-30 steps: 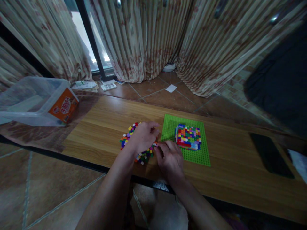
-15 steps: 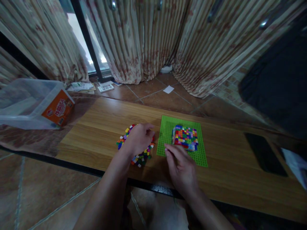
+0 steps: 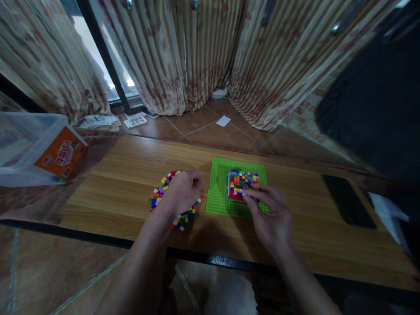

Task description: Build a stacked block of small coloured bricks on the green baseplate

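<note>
A block built of many small coloured toy bricks (image 3: 240, 179) stands on a green studded baseplate (image 3: 216, 203). My right hand (image 3: 272, 214) is at the block's near right side, thumb and fingers pinched at its top edge. A small pale brick (image 3: 243, 194) seems to be between these fingertips, partly hidden. To the left, my left hand (image 3: 183, 192) hovers over a loose pile of mixed bricks (image 3: 185, 218), covering its middle. Its fingers are slightly bent and apart, and I see nothing held in them.
The wooden table (image 3: 118, 188) has a dark front edge. A clear plastic bin (image 3: 29, 144) with an orange label stands at the far left. On the right lie a dark flat phone-like slab (image 3: 348, 201) and white paper (image 3: 389, 214). Curtains (image 3: 183, 57) hang behind.
My right hand has moved from the baseplate's near left edge rightward to the block, its fingertips now against it. My left hand stays over the pile. The view has shifted slightly right.
</note>
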A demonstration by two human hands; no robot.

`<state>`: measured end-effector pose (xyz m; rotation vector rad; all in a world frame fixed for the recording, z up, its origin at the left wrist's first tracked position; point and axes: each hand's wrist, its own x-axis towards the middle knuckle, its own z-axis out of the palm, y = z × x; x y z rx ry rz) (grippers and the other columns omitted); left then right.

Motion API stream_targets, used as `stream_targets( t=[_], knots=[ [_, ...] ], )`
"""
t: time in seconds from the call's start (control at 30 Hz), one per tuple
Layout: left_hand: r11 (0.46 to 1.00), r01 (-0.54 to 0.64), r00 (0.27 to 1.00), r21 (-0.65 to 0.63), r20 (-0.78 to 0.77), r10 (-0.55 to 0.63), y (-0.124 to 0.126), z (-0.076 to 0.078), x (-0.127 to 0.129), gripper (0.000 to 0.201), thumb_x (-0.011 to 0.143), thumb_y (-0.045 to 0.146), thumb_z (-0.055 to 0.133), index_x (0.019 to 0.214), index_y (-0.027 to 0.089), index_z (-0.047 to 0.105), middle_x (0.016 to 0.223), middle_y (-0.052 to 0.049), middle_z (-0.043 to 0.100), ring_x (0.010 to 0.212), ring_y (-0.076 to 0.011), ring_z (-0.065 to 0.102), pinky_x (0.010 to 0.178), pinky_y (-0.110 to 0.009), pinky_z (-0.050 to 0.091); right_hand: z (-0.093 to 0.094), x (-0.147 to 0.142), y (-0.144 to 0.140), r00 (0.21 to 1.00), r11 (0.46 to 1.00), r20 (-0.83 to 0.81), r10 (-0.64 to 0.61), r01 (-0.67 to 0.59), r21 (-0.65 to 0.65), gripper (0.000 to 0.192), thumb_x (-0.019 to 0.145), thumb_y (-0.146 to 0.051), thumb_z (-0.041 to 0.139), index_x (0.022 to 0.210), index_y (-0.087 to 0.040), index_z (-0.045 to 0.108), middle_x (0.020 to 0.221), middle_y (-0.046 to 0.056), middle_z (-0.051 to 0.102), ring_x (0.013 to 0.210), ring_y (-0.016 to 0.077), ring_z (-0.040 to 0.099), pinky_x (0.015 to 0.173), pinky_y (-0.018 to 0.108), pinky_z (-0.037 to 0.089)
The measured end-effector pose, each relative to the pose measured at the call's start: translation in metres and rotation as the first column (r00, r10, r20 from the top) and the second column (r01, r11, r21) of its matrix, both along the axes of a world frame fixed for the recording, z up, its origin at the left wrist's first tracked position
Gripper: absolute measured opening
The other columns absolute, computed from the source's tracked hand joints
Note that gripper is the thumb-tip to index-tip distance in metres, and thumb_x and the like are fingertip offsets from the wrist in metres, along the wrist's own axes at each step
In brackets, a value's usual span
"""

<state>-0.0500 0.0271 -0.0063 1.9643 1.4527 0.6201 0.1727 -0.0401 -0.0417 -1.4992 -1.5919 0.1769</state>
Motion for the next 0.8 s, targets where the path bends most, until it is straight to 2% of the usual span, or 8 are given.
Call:
stream_targets(
  t=[0.13, 0.37, 0.63, 0.8],
  knots=[
    [1.000, -0.029, 0.998, 0.007, -0.061, 0.029, 0.000, 0.002, 0.001, 0.019, 0.081, 0.016, 0.048, 0.066, 0.018, 0.059, 0.060, 0.000, 0.057, 0.058, -0.0132, 0.051, 0.058, -0.024, 0.035, -0.003, -0.004, 0.004, 0.999, 0.998, -0.015, -0.051, 0.050, -0.047, 0.010, 0.086, -0.034, 0.068, 0.087, -0.032, 0.077, 0.121, 0.004, 0.064, 0.116, 0.0254, 0.053, 0.097, 0.049, 0.042],
    [0.999, -0.050, 0.989, -0.004, -0.142, 0.049, 0.000, 0.001, 0.000, 0.020, 0.083, 0.015, 0.048, 0.064, 0.018, 0.054, 0.060, 0.000, 0.057, 0.058, -0.0129, 0.050, 0.057, -0.023, 0.034, -0.006, -0.006, 0.010, 0.990, 0.991, -0.137, -0.038, 0.020, -0.130, 0.007, 0.081, -0.036, 0.073, 0.083, -0.033, 0.078, 0.132, 0.002, 0.058, 0.125, 0.0268, 0.049, 0.103, 0.051, 0.038],
    [0.997, -0.069, 0.980, -0.020, -0.186, 0.064, 0.000, 0.002, 0.000, 0.019, 0.085, 0.014, 0.048, 0.072, 0.017, 0.062, 0.066, -0.002, 0.063, 0.061, -0.0140, 0.054, 0.059, -0.024, 0.035, -0.009, -0.008, 0.013, 0.962, 0.990, -0.265, -0.068, 0.032, -0.140, 0.004, 0.077, -0.033, 0.076, 0.075, -0.030, 0.077, 0.130, 0.002, 0.059, 0.124, 0.0268, 0.052, 0.106, 0.052, 0.038],
    [0.995, -0.090, 0.978, -0.032, -0.192, 0.082, -0.001, 0.004, -0.001, 0.020, 0.086, 0.015, 0.048, 0.076, 0.017, 0.065, 0.068, -0.002, 0.065, 0.063, -0.0146, 0.057, 0.059, -0.025, 0.036, -0.007, -0.007, 0.012, 0.964, 0.992, -0.254, -0.075, 0.046, -0.119, 0.005, 0.078, -0.033, 0.075, 0.077, -0.029, 0.077, 0.126, 0.003, 0.061, 0.120, 0.0258, 0.056, 0.105, 0.051, 0.040]
  ],
)
